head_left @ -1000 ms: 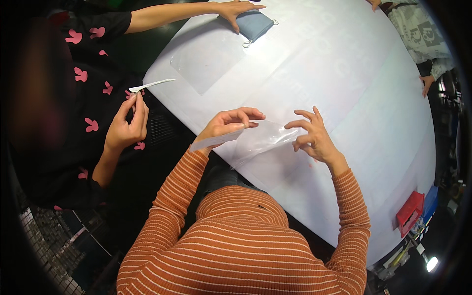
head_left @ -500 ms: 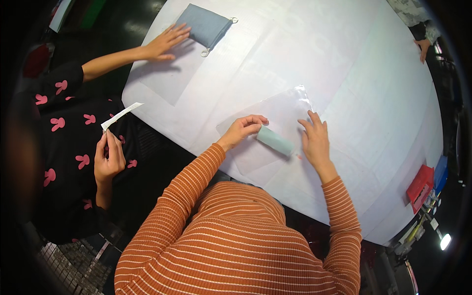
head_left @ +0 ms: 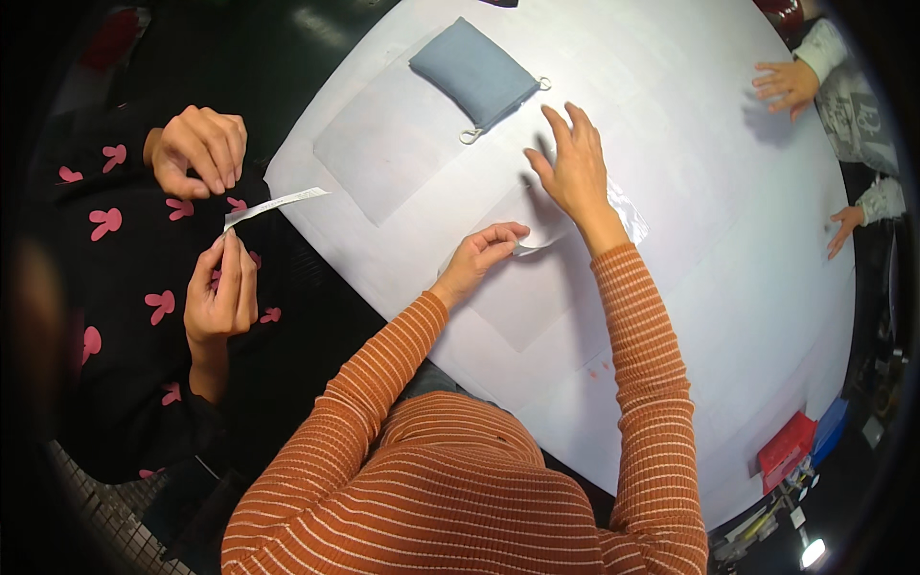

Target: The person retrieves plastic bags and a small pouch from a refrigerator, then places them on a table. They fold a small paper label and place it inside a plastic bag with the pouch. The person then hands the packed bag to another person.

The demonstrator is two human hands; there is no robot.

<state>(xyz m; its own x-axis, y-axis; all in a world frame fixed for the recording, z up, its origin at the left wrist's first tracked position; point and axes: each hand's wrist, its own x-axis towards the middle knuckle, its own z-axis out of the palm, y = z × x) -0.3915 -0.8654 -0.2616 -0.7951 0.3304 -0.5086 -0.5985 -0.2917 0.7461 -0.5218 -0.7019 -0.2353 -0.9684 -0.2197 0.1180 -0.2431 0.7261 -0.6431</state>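
Observation:
My left hand (head_left: 482,255) is closed in a pinch on the end of a pale curled strip (head_left: 544,240), over the white-covered table. Much of the strip blends into the surface and the shadow, so its full shape is unclear. A clear plastic sheet or bag (head_left: 522,307) lies beneath my hands, its shiny corner (head_left: 628,213) showing beside my right wrist. Farther forward, my right hand (head_left: 575,168) is open with fingers spread, holding nothing. Beyond its fingertips lies a blue-grey padded pouch (head_left: 472,75) with two metal rings on its near edge, apart from the hand.
At left, a person in black holds a white paper strip (head_left: 278,204); their other hand (head_left: 199,151) is raised. Another person's hands (head_left: 788,88) are at the right edge. Another clear sheet (head_left: 374,158) lies by the pouch. Red (head_left: 788,450) and blue (head_left: 829,428) bins stand lower right.
My right hand has moved forward toward the pouch; my left keeps its pinch. The pale green roll no longer shows as a full cylinder. The left person's far hand has left the table.

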